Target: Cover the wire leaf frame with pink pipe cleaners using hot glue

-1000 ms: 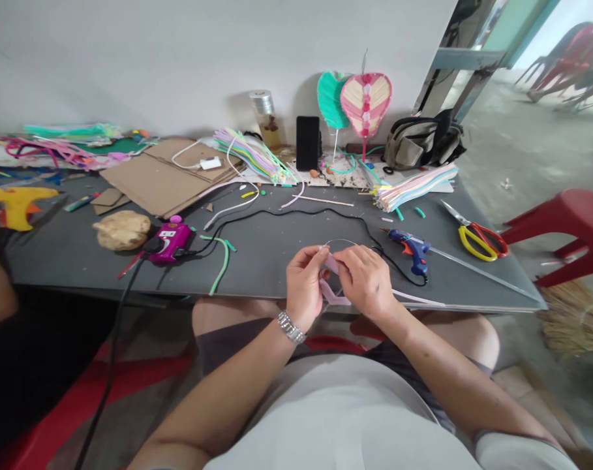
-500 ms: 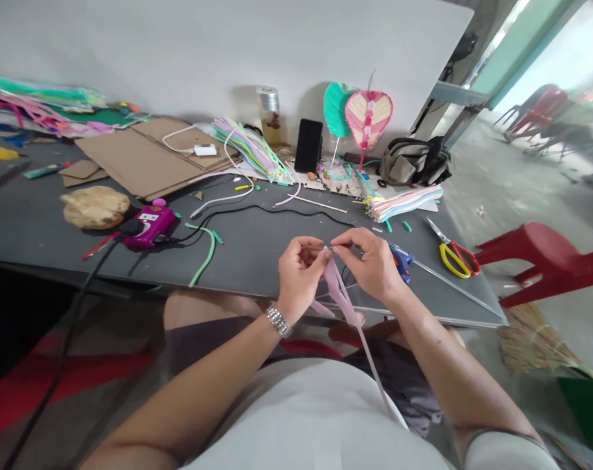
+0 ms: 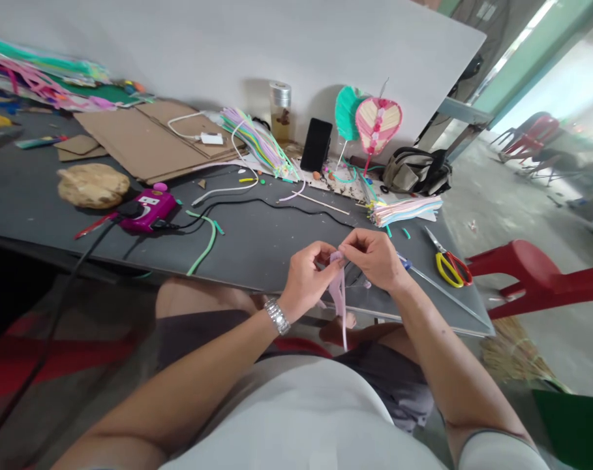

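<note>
My left hand (image 3: 306,282) and my right hand (image 3: 374,260) meet above the front edge of the dark grey work board (image 3: 257,261). Their fingertips pinch the top of a pale pink pipe cleaner (image 3: 340,294), which hangs down in a narrow doubled strip. A thin wire or stem seems to run between my fingers, but it is too small to tell. A metal wristwatch (image 3: 277,316) sits on my left wrist. A blue hot glue gun (image 3: 404,262) is nearly hidden behind my right hand.
Yellow-handled scissors (image 3: 450,269) and a pastel pipe cleaner bundle (image 3: 406,211) lie to the right. A magenta glue gun (image 3: 147,210), black cord, cardboard sheets (image 3: 149,140) and a phone (image 3: 316,144) lie beyond. A red plastic stool (image 3: 526,274) stands right of the board.
The pink pipe cleaner has gone from a loose bent shape to a narrower strip hanging below my hands. My hands have drawn closer together, and the view has turned and tilted.
</note>
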`<action>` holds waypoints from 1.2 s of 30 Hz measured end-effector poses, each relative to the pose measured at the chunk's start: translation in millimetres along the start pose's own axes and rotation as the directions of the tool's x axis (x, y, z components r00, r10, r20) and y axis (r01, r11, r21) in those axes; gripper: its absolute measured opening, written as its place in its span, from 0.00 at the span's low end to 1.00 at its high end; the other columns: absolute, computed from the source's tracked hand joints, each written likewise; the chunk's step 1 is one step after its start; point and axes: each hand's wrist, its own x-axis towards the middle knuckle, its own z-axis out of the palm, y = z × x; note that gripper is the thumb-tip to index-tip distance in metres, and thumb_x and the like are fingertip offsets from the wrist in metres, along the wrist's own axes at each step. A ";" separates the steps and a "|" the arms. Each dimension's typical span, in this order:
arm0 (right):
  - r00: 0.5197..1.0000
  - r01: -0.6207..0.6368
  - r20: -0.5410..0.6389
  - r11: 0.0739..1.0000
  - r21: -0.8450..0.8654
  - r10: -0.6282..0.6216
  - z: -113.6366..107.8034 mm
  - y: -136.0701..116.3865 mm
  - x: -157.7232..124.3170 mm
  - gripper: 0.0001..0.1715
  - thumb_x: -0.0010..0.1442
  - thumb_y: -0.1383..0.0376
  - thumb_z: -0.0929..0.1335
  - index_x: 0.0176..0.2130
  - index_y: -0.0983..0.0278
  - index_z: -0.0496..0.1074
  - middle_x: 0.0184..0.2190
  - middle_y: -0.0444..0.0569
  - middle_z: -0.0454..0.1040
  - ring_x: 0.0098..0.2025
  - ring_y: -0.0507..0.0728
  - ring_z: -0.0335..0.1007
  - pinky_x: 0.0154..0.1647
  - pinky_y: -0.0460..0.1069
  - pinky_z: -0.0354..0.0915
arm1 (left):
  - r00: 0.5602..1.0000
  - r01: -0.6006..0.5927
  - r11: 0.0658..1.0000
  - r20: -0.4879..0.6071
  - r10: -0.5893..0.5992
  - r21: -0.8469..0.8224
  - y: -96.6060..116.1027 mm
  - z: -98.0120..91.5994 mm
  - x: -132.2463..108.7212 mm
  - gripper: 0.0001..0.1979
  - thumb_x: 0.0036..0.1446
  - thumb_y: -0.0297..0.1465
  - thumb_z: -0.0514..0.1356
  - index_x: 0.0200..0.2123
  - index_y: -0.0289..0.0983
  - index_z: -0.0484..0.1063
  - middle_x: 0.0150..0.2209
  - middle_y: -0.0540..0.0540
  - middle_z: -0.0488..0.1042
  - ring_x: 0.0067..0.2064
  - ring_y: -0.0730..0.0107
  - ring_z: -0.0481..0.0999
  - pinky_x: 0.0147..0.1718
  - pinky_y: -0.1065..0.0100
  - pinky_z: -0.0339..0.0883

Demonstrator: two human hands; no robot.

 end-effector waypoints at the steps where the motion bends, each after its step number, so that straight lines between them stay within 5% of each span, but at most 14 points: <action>1: 1.000 -0.002 -0.004 1.000 0.011 0.002 -0.2 0.6 0.2 0.10 0.56 0.62 0.70 0.25 0.64 0.73 0.21 0.42 0.72 0.25 0.50 0.61 0.27 0.47 0.58 | 1.000 0.010 1.000 0.005 -0.010 0.010 -0.6 -0.2 0.5 0.06 0.52 0.31 0.72 0.28 0.38 0.78 0.25 0.50 0.77 0.26 0.73 0.70 0.27 0.72 0.62; 15: 0.999 -0.034 -0.032 0.999 0.035 0.035 0.8 8.7 0.4 0.12 0.57 0.58 0.71 0.27 0.62 0.72 0.23 0.43 0.73 0.26 0.52 0.66 0.29 0.48 0.62 | 0.999 0.043 0.995 0.006 -0.043 0.096 -2.9 3.7 8.3 0.09 0.52 0.36 0.69 0.28 0.36 0.77 0.25 0.50 0.76 0.27 0.73 0.71 0.26 0.72 0.63; 20: 0.956 0.232 -0.123 0.945 -0.230 -0.265 -5.4 7.1 -9.0 0.06 0.65 0.62 0.68 0.36 0.61 0.75 0.32 0.46 0.78 0.33 0.54 0.73 0.37 0.49 0.69 | 0.996 0.084 0.994 0.000 -0.085 0.067 -4.1 0.8 12.3 0.09 0.50 0.36 0.70 0.28 0.36 0.76 0.24 0.50 0.76 0.26 0.73 0.71 0.25 0.72 0.62; 24: 0.866 0.452 -0.024 0.802 -0.392 -0.500 -7.8 9.4 -16.6 0.08 0.68 0.68 0.67 0.42 0.59 0.76 0.43 0.51 0.79 0.44 0.57 0.76 0.45 0.52 0.71 | 0.997 0.077 0.995 -0.002 -0.077 0.061 -3.4 -0.6 12.5 0.10 0.50 0.37 0.70 0.28 0.36 0.76 0.25 0.50 0.76 0.26 0.73 0.71 0.25 0.72 0.63; 29: 0.800 0.532 0.066 0.654 -0.538 -0.597 -7.4 13.9 -17.4 0.11 0.69 0.71 0.66 0.44 0.60 0.78 0.42 0.53 0.80 0.43 0.58 0.76 0.44 0.54 0.70 | 0.999 0.046 0.996 0.001 -0.046 0.077 -1.1 -0.3 10.7 0.10 0.51 0.36 0.69 0.27 0.36 0.75 0.24 0.50 0.75 0.26 0.73 0.70 0.25 0.72 0.63; 36: 0.805 0.501 0.058 0.624 -0.600 -0.591 -6.3 15.6 -17.5 0.10 0.70 0.69 0.66 0.43 0.60 0.78 0.40 0.52 0.82 0.42 0.59 0.77 0.44 0.55 0.69 | 1.000 0.029 0.995 -0.007 -0.028 0.091 -0.2 -0.4 10.8 0.09 0.51 0.35 0.69 0.28 0.36 0.75 0.24 0.51 0.75 0.25 0.73 0.70 0.25 0.71 0.63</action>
